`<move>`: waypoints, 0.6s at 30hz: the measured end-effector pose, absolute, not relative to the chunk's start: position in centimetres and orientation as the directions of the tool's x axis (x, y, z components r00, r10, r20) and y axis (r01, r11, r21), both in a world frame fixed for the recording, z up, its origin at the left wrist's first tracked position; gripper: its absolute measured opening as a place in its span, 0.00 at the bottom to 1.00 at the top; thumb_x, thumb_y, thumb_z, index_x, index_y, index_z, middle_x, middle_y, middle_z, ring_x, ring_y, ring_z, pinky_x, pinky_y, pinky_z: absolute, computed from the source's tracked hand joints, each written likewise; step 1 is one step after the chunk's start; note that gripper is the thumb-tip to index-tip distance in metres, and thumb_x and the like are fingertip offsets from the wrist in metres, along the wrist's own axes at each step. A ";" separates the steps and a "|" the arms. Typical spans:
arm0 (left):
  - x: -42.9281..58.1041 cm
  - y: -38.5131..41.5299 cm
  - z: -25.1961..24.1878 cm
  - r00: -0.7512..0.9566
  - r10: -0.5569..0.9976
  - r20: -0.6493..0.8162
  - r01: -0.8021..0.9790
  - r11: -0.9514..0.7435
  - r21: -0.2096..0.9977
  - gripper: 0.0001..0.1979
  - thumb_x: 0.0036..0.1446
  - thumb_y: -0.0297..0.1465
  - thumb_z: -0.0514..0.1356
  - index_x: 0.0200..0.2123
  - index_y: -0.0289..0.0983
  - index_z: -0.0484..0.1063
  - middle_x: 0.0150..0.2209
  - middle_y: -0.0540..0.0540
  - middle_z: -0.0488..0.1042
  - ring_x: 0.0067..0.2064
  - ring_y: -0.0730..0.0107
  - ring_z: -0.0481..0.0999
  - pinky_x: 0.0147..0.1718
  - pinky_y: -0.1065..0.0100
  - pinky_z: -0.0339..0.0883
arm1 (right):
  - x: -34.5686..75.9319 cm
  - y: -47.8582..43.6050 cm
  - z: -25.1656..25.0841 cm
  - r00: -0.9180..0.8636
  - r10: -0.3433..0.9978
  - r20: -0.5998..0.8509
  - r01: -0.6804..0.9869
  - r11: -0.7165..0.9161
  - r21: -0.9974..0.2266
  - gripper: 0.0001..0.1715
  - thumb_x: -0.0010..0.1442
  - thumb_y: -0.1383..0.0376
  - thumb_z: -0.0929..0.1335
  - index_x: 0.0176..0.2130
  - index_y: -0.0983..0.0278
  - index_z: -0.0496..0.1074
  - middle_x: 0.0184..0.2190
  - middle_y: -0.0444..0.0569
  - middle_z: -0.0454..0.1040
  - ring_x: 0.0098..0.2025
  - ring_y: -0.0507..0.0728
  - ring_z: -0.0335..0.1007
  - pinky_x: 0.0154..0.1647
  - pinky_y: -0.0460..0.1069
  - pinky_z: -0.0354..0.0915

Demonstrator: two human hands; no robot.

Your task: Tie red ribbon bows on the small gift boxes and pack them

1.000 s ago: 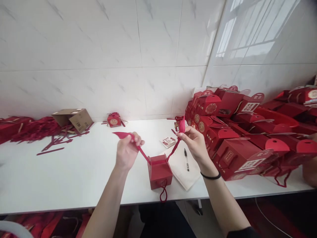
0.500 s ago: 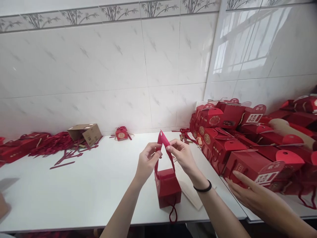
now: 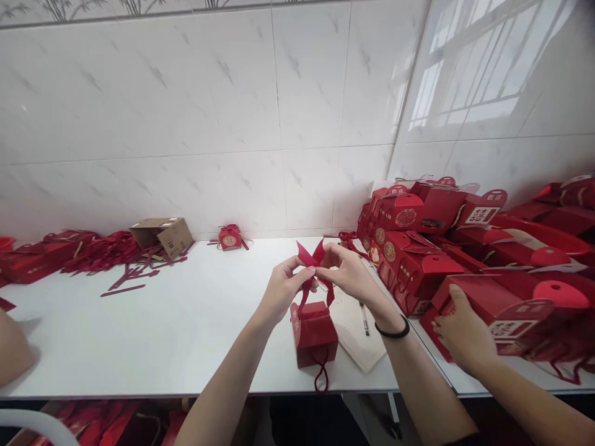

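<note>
A small red gift box (image 3: 316, 334) stands on the white table, a dark red cord loop hanging from its near side. Above it, a red ribbon (image 3: 305, 254) rises from the box top, its strands crossed and its ends sticking up. My left hand (image 3: 287, 284) pinches the ribbon at the crossing. From the other side my right hand (image 3: 344, 272), with a black band on its wrist, grips the same ribbon, fingertips close to the left thumb. The fingers partly hide the crossing.
Beside the box lie a paper pad (image 3: 356, 322) and a pen (image 3: 365, 319). Red boxes (image 3: 409, 266) are stacked at right, where another person's hand (image 3: 465, 334) holds one. A finished-looking small box (image 3: 230, 237), cardboard carton (image 3: 174, 238) and ribbon pile (image 3: 105, 254) sit toward the wall.
The two ribbon strands, held apart side by side before, are now crossed between my hands. The other person's hand has shifted on a box at right. The view has tilted down slightly.
</note>
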State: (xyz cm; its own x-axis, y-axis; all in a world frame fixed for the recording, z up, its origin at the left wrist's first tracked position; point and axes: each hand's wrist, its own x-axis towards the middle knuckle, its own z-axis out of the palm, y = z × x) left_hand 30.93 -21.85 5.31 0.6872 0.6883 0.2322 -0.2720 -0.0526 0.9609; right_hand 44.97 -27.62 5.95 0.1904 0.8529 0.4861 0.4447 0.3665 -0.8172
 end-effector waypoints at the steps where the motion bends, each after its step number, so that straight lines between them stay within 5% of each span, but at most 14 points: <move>1: 30.9 -21.9 5.4 0.699 0.677 0.232 -0.283 -0.037 0.959 0.08 0.49 0.33 0.62 0.29 0.34 0.70 0.22 0.50 0.70 0.24 0.74 0.70 0.26 0.70 0.66 | 45.1 -27.8 6.2 0.153 0.862 0.483 0.443 0.377 -0.814 0.08 0.51 0.64 0.70 0.33 0.64 0.69 0.30 0.45 0.72 0.29 0.51 0.66 0.29 0.46 0.62; 6: 31.0 -22.0 6.0 0.712 0.662 0.234 -0.330 0.022 0.944 0.06 0.48 0.32 0.62 0.28 0.35 0.69 0.23 0.51 0.69 0.23 0.75 0.69 0.26 0.69 0.67 | 46.1 -28.1 6.8 -0.097 0.884 0.458 0.246 0.467 -0.849 0.13 0.52 0.63 0.71 0.38 0.64 0.72 0.32 0.47 0.74 0.34 0.55 0.71 0.34 0.49 0.67; 10: 31.1 -21.8 6.2 0.670 0.702 0.242 -0.311 -0.031 0.950 0.09 0.47 0.33 0.64 0.28 0.34 0.69 0.25 0.50 0.70 0.25 0.75 0.70 0.29 0.68 0.69 | 45.8 -27.8 6.8 0.062 0.849 0.524 0.347 0.474 -0.809 0.11 0.58 0.60 0.67 0.30 0.64 0.74 0.23 0.44 0.71 0.29 0.53 0.68 0.30 0.48 0.64; 14: 31.3 -21.4 5.8 0.623 0.745 0.239 -0.343 -0.015 0.939 0.11 0.47 0.35 0.64 0.31 0.35 0.70 0.28 0.50 0.71 0.29 0.73 0.73 0.34 0.67 0.70 | 44.1 -27.9 5.9 0.267 0.604 0.751 0.593 0.511 -0.622 0.10 0.60 0.65 0.65 0.33 0.59 0.77 0.29 0.47 0.72 0.34 0.55 0.68 0.35 0.51 0.64; 18: 31.4 -20.7 4.9 0.596 0.769 0.232 -0.389 0.024 0.921 0.11 0.46 0.36 0.65 0.29 0.36 0.69 0.27 0.51 0.71 0.28 0.76 0.71 0.31 0.71 0.68 | 43.3 -29.0 4.0 0.037 0.508 0.861 0.685 0.614 -0.392 0.10 0.60 0.62 0.65 0.39 0.53 0.77 0.42 0.50 0.72 0.44 0.59 0.66 0.46 0.58 0.62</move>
State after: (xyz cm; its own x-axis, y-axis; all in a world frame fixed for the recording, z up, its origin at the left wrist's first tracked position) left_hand 31.36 -20.72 4.89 0.5957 0.7690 0.2319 -0.3890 0.0237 0.9209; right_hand 43.32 -28.96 4.04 0.0369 0.5075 0.8608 0.6851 0.6143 -0.3915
